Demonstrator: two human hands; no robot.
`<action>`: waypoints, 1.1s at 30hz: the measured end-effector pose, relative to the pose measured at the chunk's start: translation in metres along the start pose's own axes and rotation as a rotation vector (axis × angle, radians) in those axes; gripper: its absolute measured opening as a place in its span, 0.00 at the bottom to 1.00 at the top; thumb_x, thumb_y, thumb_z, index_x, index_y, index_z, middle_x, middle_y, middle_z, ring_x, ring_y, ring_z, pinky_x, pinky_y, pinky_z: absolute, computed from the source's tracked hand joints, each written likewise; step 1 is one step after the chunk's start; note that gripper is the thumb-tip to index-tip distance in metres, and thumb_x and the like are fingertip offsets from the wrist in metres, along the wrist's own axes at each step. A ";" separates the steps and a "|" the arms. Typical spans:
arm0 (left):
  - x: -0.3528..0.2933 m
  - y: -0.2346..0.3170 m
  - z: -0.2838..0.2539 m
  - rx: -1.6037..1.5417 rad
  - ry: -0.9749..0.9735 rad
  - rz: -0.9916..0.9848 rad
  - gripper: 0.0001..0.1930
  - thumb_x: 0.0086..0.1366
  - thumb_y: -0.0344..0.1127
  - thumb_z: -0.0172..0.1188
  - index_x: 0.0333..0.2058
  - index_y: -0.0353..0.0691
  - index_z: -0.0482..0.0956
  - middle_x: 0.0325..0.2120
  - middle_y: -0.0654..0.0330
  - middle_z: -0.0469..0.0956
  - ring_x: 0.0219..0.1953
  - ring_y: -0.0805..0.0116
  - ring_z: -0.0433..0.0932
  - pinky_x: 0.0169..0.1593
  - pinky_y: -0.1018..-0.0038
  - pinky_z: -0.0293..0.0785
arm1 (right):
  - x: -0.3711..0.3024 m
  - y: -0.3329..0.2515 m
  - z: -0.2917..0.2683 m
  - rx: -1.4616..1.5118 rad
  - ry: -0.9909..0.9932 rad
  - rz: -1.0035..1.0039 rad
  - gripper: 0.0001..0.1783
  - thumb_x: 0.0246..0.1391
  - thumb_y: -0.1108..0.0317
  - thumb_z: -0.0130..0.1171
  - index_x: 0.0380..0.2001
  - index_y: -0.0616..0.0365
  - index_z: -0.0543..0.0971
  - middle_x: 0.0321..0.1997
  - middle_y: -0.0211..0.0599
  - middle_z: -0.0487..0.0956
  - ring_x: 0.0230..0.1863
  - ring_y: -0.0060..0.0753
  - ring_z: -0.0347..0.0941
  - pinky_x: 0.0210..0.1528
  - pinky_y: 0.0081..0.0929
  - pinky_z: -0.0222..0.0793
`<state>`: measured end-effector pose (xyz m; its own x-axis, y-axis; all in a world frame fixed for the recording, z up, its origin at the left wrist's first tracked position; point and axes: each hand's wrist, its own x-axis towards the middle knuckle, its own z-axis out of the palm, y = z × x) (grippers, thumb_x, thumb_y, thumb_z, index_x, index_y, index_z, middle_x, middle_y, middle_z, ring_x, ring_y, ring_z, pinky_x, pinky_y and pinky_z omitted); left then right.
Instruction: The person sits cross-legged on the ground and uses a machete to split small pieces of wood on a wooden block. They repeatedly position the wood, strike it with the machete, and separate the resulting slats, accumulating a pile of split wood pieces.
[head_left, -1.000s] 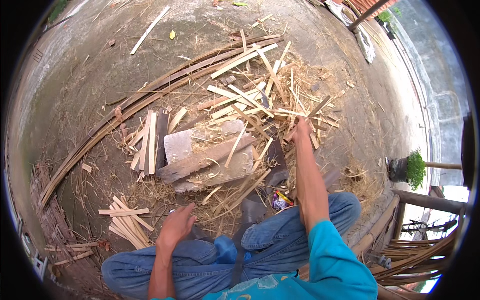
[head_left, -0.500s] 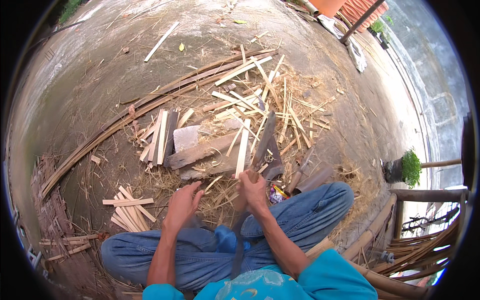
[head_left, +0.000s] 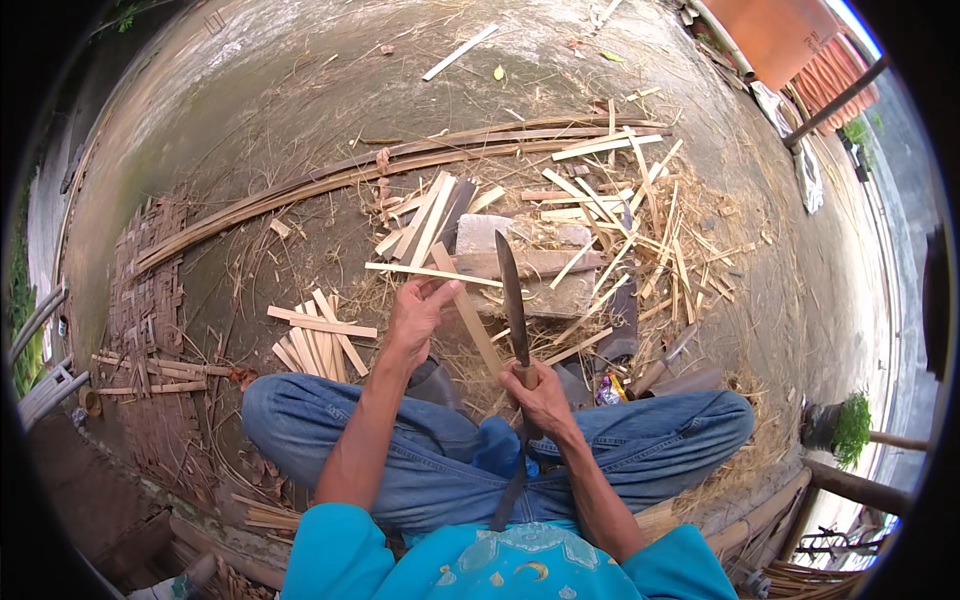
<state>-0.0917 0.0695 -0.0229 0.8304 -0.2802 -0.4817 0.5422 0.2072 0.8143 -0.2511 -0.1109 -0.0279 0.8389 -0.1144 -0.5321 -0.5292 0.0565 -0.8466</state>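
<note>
My left hand (head_left: 418, 318) is closed around a flat pale wooden strip (head_left: 468, 312), its thumb pressed on the face. The strip slants down toward my right hand, its lower end close to those fingers. A thinner pale strip (head_left: 400, 269) crosses just above my left fingers; whether they hold it too, I cannot tell. My right hand (head_left: 540, 398) grips the wooden handle of a big knife (head_left: 513, 295), its dark blade pointing up and away from me. Beyond the blade lies a wooden block (head_left: 545, 265) among shavings.
Left of my knee sits a small pile of cut strips (head_left: 318, 338). Long bamboo lengths (head_left: 290, 195) stretch across the ground behind the block. Loose strips (head_left: 625, 215) are scattered to the right. A second wooden-handled tool (head_left: 665, 362) lies by my right knee, and a potted plant (head_left: 850, 430) stands farther right.
My left hand, open and free before, now grips the wooden strip that was at my right hand. The knife remains in my right hand. The whole view has turned toward the left.
</note>
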 end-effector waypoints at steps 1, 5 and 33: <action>-0.002 -0.001 0.002 0.015 0.017 0.014 0.19 0.69 0.34 0.67 0.56 0.43 0.76 0.49 0.62 0.80 0.46 0.74 0.81 0.48 0.70 0.84 | 0.000 0.005 0.000 -0.003 0.010 -0.002 0.15 0.64 0.57 0.67 0.40 0.59 0.79 0.26 0.28 0.79 0.23 0.17 0.69 0.27 0.21 0.65; 0.000 -0.016 0.012 0.214 -0.030 0.182 0.13 0.69 0.32 0.66 0.51 0.41 0.80 0.40 0.63 0.82 0.42 0.76 0.78 0.43 0.73 0.79 | -0.001 0.020 0.003 0.001 0.100 0.074 0.18 0.64 0.55 0.66 0.43 0.61 0.80 0.31 0.31 0.83 0.26 0.18 0.71 0.29 0.24 0.69; 0.008 -0.006 0.012 0.152 0.348 0.561 0.19 0.80 0.42 0.47 0.60 0.36 0.71 0.51 0.53 0.76 0.57 0.62 0.77 0.58 0.64 0.84 | 0.002 0.060 0.025 -0.252 0.409 -0.124 0.26 0.68 0.47 0.59 0.31 0.62 0.72 0.21 0.39 0.71 0.25 0.34 0.68 0.31 0.36 0.66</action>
<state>-0.0899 0.0543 -0.0276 0.9876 0.1546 -0.0283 0.0142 0.0917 0.9957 -0.2779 -0.0830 -0.0804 0.8058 -0.4876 -0.3360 -0.4851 -0.2180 -0.8468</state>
